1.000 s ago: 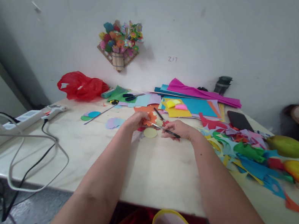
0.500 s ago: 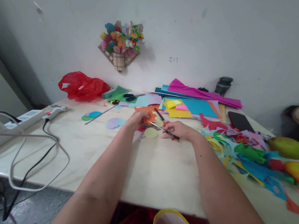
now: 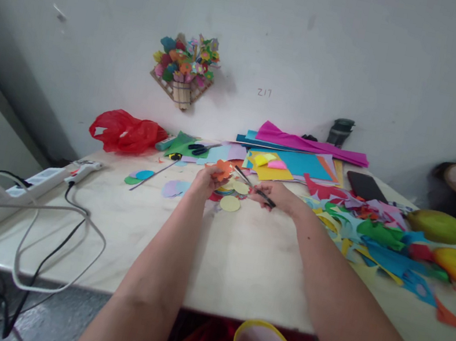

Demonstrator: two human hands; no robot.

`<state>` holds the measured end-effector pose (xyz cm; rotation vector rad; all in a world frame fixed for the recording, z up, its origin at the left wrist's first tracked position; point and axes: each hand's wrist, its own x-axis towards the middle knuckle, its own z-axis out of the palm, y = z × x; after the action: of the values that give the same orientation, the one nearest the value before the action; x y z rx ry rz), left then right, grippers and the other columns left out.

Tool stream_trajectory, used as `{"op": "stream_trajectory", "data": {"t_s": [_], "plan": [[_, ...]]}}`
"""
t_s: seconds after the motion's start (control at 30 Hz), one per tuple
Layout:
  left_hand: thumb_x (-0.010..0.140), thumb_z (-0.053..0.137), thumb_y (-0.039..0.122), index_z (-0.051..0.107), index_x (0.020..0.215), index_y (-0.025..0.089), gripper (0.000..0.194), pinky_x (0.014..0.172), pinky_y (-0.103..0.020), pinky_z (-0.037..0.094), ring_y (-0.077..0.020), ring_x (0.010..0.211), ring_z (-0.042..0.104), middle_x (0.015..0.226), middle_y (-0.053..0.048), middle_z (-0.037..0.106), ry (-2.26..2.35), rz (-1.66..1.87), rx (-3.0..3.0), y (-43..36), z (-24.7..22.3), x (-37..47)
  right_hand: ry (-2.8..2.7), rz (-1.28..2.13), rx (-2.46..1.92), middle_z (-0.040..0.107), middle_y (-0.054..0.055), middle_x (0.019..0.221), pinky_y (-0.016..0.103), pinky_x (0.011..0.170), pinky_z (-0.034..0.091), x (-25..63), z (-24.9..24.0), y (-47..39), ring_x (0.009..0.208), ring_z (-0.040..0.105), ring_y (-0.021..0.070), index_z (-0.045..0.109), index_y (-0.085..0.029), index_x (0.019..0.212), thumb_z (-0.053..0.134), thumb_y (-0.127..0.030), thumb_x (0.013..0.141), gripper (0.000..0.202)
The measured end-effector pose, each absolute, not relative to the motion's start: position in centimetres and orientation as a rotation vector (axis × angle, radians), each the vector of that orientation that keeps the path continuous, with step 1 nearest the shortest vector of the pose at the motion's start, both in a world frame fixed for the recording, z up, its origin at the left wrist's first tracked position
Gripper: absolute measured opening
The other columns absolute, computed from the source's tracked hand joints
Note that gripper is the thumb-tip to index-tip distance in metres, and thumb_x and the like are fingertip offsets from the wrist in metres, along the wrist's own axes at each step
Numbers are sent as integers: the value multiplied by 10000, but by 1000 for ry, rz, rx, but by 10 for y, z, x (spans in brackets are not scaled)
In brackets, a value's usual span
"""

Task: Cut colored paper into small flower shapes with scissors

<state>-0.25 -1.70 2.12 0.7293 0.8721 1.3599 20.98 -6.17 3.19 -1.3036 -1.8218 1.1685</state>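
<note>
Pinched in my left hand is an orange paper flower with a scalloped edge. My right hand is closed on black-handled scissors, whose tips point up and left towards the orange paper. Fingers partly cover the handles, and the blades look narrow. Beneath and between the hands lie pale yellow paper circles with red and other coloured pieces around them. Left of my left hand rest lilac paper circles, then a blue circle overlapping a green one.
Paper scraps cover the right side, near a phone and two mango-like fruits. Coloured sheets are stacked at the back. A red plastic bag, a second pair of scissors and a power strip stand left.
The orange paper has turned and risen slightly in my left hand, now showing a clearer flower outline. The scissors have swung, their blades now closer together and pointing more upward.
</note>
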Motion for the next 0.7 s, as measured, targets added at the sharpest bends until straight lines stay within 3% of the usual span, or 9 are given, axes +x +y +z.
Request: {"op": "stream_trajectory", "data": {"t_s": [0.27,0.7], "plan": [[602,625,69,618,786,122,192,653,-283,568,-169,669,676,747,-62,689,845,1304,807,-13,17,7,-1263,1163,-1151,630,-16,590,203,433,372,196,25,-52,475,576,116,555,-171,934,801,-283,631,407],[576,731,83,619,721,104,185,694,-329,539,-171,639,650,689,-61,666,744,1206,984,-7,3,16,-1027,1200,-1032,558,-66,507,193,418,416,180,25,-52,402,548,90,567,-167,795,788,-91,610,298]]}}
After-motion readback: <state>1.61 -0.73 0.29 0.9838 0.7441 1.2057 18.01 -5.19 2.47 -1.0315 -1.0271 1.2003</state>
